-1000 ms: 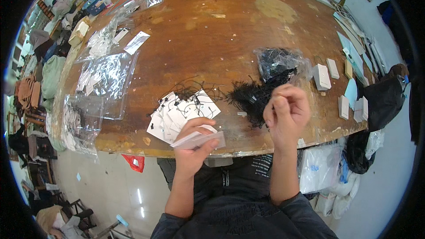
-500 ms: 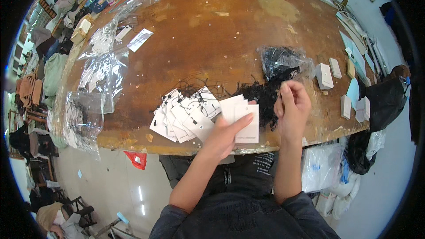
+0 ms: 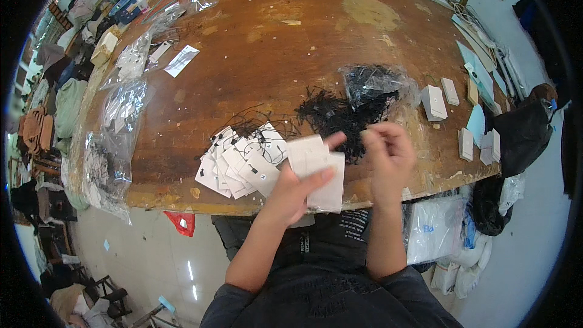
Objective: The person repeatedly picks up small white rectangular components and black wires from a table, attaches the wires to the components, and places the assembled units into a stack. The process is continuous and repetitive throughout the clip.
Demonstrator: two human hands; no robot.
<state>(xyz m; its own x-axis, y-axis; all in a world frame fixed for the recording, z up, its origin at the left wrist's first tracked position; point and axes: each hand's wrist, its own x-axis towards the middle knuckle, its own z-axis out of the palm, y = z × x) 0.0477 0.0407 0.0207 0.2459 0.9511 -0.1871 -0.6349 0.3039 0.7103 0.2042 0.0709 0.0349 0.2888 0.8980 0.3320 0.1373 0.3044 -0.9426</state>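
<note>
My left hand [image 3: 293,193] grips a few white hang tags [image 3: 311,152], fanned a little, with the thumb lying across the front one. To their left, a spread pile of white hang tags [image 3: 226,161] lies on the table with thin black strings looped over it. My right hand [image 3: 390,157] is closed in a pinch, slightly blurred, right of the held tags. Whatever sits between its fingertips is too small to make out. Just beyond it lies a tangled heap of black strings [image 3: 331,112], partly spilling from a clear plastic bag [image 3: 408,88].
The worn wooden table [image 3: 261,67] has its curved near edge at my waist. Clear bags with white tags [image 3: 121,106] lie along the left side. Small white boxes [image 3: 433,103] and light blue card pieces [image 3: 475,123] are on the right. A blue basket [image 3: 126,7] stands far left.
The held tags have shifted slightly left and down and are fanned differently. My right hand has come lower and a little left, still pinched. The whole view has shifted slightly.
</note>
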